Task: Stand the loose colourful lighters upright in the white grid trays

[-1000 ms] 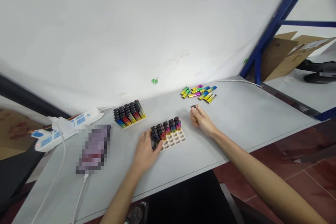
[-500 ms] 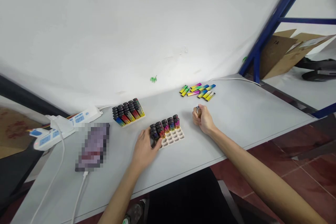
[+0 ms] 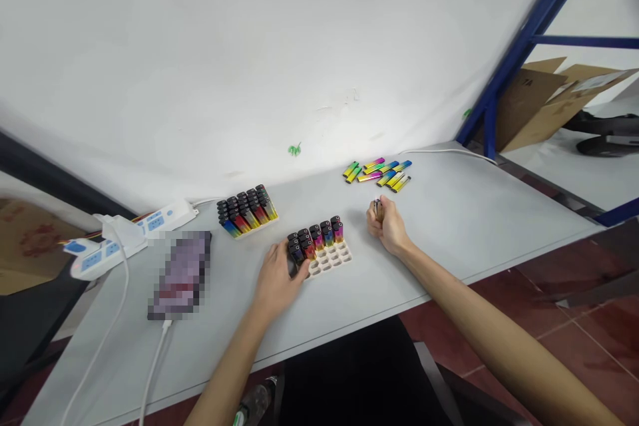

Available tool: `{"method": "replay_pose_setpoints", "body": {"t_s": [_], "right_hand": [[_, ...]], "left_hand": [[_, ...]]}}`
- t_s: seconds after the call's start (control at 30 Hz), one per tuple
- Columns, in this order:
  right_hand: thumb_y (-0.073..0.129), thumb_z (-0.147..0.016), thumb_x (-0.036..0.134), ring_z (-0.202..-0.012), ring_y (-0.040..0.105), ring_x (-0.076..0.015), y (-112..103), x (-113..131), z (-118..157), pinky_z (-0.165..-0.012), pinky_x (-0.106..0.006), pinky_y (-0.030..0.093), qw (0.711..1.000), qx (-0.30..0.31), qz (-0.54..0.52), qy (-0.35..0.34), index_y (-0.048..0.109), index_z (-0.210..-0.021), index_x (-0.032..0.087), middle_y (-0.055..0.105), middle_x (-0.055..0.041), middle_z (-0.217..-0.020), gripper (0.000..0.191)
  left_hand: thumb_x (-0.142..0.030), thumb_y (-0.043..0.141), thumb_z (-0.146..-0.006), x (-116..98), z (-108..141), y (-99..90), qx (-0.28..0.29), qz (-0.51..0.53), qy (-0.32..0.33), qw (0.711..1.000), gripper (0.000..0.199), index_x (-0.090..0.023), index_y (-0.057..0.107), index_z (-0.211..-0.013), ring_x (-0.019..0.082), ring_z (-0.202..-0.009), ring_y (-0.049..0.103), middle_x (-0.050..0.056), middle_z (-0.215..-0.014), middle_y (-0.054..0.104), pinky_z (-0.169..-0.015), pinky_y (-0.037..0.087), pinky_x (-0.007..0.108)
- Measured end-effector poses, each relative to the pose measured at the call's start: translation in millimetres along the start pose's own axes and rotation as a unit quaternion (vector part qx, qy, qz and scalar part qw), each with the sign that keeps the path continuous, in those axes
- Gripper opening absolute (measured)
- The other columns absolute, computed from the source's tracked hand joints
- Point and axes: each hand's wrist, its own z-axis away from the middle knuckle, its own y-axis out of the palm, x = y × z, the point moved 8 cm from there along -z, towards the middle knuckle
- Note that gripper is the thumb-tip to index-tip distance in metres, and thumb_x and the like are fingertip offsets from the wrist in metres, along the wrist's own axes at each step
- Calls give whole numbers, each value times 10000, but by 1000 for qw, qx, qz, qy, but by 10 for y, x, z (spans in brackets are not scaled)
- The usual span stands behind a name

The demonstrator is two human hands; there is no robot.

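Note:
My left hand (image 3: 277,281) rests at the left end of a white slotted tray (image 3: 341,254), its thumb on the front edge and its fingers round the side. Several lighters with black tops (image 3: 317,239) stand upright in the tray's back and left slots; the front right slots are bare. To the right of the tray, above the table, my right hand (image 3: 387,226) is closed around a lighter (image 3: 378,206). Its metal top shows by the thumb, and the fingers hide most of the body.
A second tray full of lighters (image 3: 248,211) stands at the back left. Loose colourful lighters (image 3: 377,172) lie near the wall. On the left are a blurred-out device (image 3: 182,273) with a white cable and a power strip (image 3: 154,221). The table's front edge (image 3: 349,336) is close to me.
The view has shifted slightly. My right hand keeps the lighter in nearly the same place, with a little more of it showing by the thumb. My left hand stays at the tray.

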Motion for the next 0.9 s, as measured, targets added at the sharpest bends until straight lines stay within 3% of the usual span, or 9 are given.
{"method": "replay_pose_setpoints", "body": {"t_s": [0.07, 0.17, 0.27, 0.37, 0.6, 0.77, 0.9], "right_hand": [[323, -916, 663, -423, 216, -95, 23, 24, 11, -438, -265, 187, 999, 8, 30, -23, 438, -631, 223, 286, 54, -533, 537], [359, -943, 614, -528, 411, -125, 43, 88, 65, -529, -280, 356, 987, 7, 143, -71, 532, -779, 212, 455, 21, -648, 468], [547, -913, 503, -774, 554, -169, 87, 267, 230, -737, -316, 449, 943, -1, 289, -166, 589, -834, 201, 585, -27, -822, 315], [635, -888, 436, -818, 570, -180, 146, 483, 488, -721, -313, 464, 903, -9, 356, -240, 644, -888, 199, 598, -48, -885, 237], [667, -904, 394, -692, 643, -151, 560, 688, 822, -615, -273, 515, 880, 65, 376, -281, 637, -1024, 222, 680, -18, -815, 212], [681, -901, 313, -686, 667, -145, 863, 480, 777, -645, -272, 526, 847, 90, 443, -280, 645, -1034, 223, 736, -28, -935, 164], [658, -918, 290, -678, 677, -150, 941, 327, 728, -603, -273, 466, 801, 75, 541, -245, 653, -1068, 228, 746, -35, -1062, 163]], "left_hand": [[-462, 568, -880, -8, -2, -5, -2, 3, 2, 1000, 558, -136, 471, -1321, 349, -1213, 560, 170, -1249, 610, -1037, 454, 539], [-447, 577, -875, -16, -9, -13, -5, 8, 3, 1000, 541, -148, 480, -1314, 345, -1199, 568, 164, -1238, 614, -1030, 457, 535], [-438, 581, -872, -29, -15, -12, -1, 13, 4, 1000, 538, -144, 482, -1312, 343, -1209, 560, 166, -1228, 613, -1035, 454, 528], [-429, 579, -877, -49, -16, -15, 4, 18, 9, 1000, 531, -139, 479, -1311, 336, -1193, 567, 161, -1201, 621, -1028, 462, 518], [-407, 568, -893, -87, -14, -28, 4, 14, 27, 1000, 513, -138, 462, -1316, 323, -1161, 580, 150, -1179, 626, -994, 487, 500], [-404, 569, -892, -91, -19, -27, 1, 16, 32, 999, 492, -139, 472, -1295, 329, -1141, 587, 150, -1155, 629, -974, 495, 503], [-384, 586, -881, -109, -17, -46, -3, 22, 34, 999, 480, -152, 482, -1288, 328, -1140, 593, 142, -1146, 634, -951, 506, 499]]}}
